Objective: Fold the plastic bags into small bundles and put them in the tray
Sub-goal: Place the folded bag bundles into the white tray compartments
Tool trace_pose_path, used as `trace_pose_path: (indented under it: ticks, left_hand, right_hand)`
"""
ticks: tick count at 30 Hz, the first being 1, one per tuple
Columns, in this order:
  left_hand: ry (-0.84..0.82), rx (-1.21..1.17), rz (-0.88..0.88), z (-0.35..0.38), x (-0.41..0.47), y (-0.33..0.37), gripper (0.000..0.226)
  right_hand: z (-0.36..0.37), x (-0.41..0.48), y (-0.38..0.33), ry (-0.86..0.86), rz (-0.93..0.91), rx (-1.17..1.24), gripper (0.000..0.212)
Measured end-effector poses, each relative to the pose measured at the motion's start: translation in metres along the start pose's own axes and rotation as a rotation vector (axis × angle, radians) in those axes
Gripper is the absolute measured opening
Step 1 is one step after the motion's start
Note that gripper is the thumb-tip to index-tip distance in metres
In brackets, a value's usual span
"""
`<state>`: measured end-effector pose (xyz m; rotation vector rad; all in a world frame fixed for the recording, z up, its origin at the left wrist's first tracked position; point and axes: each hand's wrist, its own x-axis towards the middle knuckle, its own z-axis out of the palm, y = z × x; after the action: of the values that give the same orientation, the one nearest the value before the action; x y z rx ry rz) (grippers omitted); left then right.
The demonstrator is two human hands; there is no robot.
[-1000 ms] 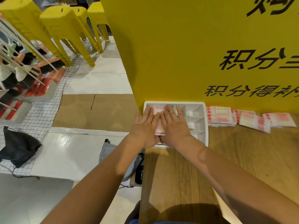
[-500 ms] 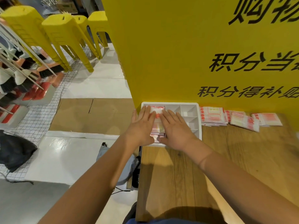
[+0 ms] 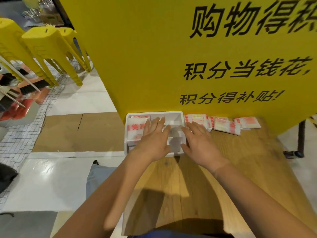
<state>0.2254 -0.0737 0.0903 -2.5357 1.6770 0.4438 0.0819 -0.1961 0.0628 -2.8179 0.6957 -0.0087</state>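
2 flat hands [image 3: 154,141] [image 3: 200,143] over lengthwise-packed tray [image 3: 127,133]

Bare hands [image 3: 178,143] and forearms, no sleeves, rings or watch.

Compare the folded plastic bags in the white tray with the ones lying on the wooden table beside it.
The folded red-printed plastic bags in the white divided tray sit packed inside its left compartment; the folded bags on the wooden table lie loose, spread in a row right of the tray. The left hand partly covers the tray's bags; the right hand overlaps only the nearest table bag. Both groups are white with red print.
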Motion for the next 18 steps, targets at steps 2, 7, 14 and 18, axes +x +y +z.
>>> trace_pose_path:
  ticks: [2,7,14,18]
  left_hand:
    - [-0.017,0.036,0.023,-0.005,0.014,0.024,0.072]
    - [-0.023,0.096,0.059,-0.008,0.047,0.081,0.071]
    - [-0.025,0.081,0.088,0.0,0.088,0.127,0.067]
    - [-0.003,-0.044,0.146,-0.001,0.115,0.158,0.06]
  right_hand:
    - [-0.009,-0.01,0.021,0.004,0.046,-0.052,0.061]
    - [-0.026,-0.034,0.077,0.01,0.143,-0.077,0.06]
    - [-0.036,-0.051,0.152,0.001,0.26,0.009,0.056]
    - [-0.033,-0.045,0.193,0.059,0.308,0.084,0.044]
